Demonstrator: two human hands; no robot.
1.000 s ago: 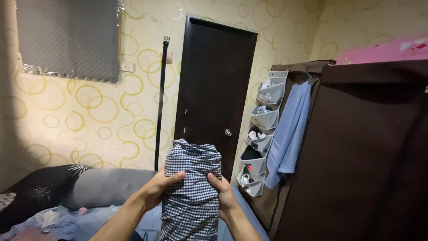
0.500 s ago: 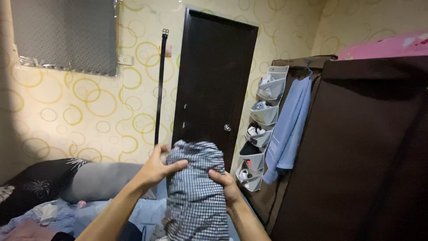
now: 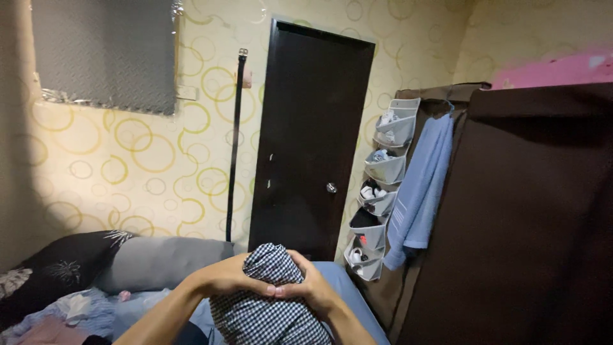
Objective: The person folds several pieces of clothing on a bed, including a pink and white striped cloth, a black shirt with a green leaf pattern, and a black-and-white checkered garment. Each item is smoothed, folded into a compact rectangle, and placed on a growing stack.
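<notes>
Here both hands, left hand [image 3: 227, 278] and right hand [image 3: 310, 284], wrap their fingers tightly around a checked cloth [image 3: 268, 306] bundle above the bed [image 3: 147, 300].

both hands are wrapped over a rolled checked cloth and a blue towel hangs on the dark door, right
Not quite. The head view shows the light blue towel hanging on the brown fabric wardrobe, not on the dark wooden door. Both hands, left and right, do wrap the black-and-white checked cloth roll.

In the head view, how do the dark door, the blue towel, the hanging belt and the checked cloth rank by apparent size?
Largest to smallest:
1. dark door
2. blue towel
3. checked cloth, close to the camera and partly cut off, so its rank against the towel is unsure
4. hanging belt
</notes>
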